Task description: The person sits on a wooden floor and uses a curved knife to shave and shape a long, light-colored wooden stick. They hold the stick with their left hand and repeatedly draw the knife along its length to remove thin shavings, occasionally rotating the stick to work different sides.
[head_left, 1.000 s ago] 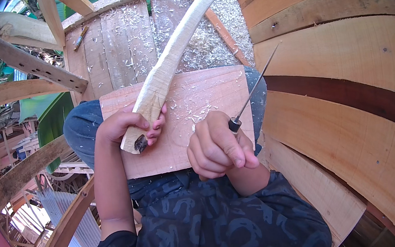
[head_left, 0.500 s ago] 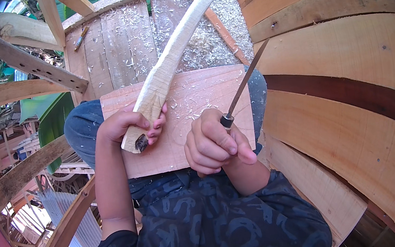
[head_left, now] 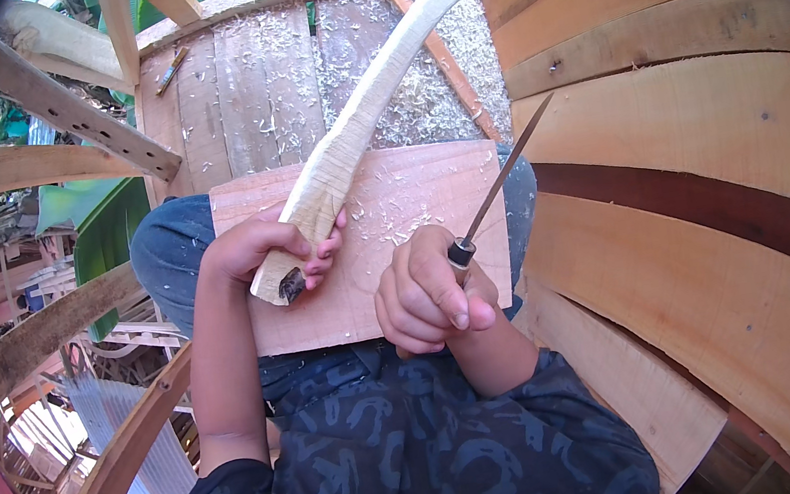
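Note:
My left hand (head_left: 279, 248) is wrapped round the lower end of a long, pale, carved piece of wood (head_left: 366, 114). The piece slants up and away to the right, and a dark spot marks its near end. In my right hand (head_left: 431, 287) a knife (head_left: 508, 167) is gripped by its handle, with its narrow blade pointing up and to the right. The blade stays apart from the carved wood. Across my lap lies a flat wooden board (head_left: 443, 190) sprinkled with shavings, beneath both hands.
Curved planks (head_left: 678, 248) rise along my right side. Wood shavings (head_left: 398, 125) litter the plank floor ahead, where a thin reddish wooden strip (head_left: 451, 72) lies. Curved ribs (head_left: 30, 167) stand at the left. A small, slim object (head_left: 172, 69) rests at the far left.
The view has shifted slightly, so the scene sits a little lower and to the right. Both hands keep their grips; the knife blade is tilted a little more to the right.

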`<state>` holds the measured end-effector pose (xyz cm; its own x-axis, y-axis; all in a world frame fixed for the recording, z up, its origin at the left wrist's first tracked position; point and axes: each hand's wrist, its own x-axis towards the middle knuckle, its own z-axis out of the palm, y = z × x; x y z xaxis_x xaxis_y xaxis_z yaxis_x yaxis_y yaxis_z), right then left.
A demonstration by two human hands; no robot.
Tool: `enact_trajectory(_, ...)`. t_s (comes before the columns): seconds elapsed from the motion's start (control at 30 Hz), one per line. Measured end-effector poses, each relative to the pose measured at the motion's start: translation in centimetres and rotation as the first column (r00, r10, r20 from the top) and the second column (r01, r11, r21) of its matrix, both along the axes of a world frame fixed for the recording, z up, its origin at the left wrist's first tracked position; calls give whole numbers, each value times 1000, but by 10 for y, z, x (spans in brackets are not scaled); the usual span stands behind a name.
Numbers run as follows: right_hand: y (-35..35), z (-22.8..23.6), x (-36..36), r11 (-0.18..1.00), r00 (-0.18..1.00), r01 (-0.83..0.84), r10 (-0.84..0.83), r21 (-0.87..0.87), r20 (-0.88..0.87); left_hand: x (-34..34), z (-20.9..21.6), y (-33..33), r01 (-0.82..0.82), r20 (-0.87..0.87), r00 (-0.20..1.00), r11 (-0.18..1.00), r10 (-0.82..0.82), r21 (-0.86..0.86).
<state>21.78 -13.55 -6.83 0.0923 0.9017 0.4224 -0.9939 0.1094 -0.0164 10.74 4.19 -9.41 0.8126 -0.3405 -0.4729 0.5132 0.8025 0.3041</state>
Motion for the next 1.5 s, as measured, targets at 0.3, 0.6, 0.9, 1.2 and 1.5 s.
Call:
enact_trajectory(0.3, -5, 6, 0, 995, 998, 60, -61, -75, -12, -1, -3, 0, 9, 29, 1000, 1000, -9, -5)
enact_trajectory(0.6, -8, 8, -6, 961, 990, 91, -116, -262, -83, -2, -2, 1, 12, 41, 999, 1000, -11, -13)
enact_trajectory(0.9, -16, -2, -14, 927, 982, 171, -187, -333, -14, -6, -4, 2, 13, 67, 998, 999, -11, -35)
enact_trajectory(1.2, -27, -13, -7, 766, 985, 153, -171, -625, 32, -5, -7, 3, 66, 68, 995, 998, -67, 15)
enact_trajectory(1.5, -49, -2, 1, 266, 582, 720, 271, -641, 767, -28, 8, -22, 24, 164, 982, 934, -88, 358)
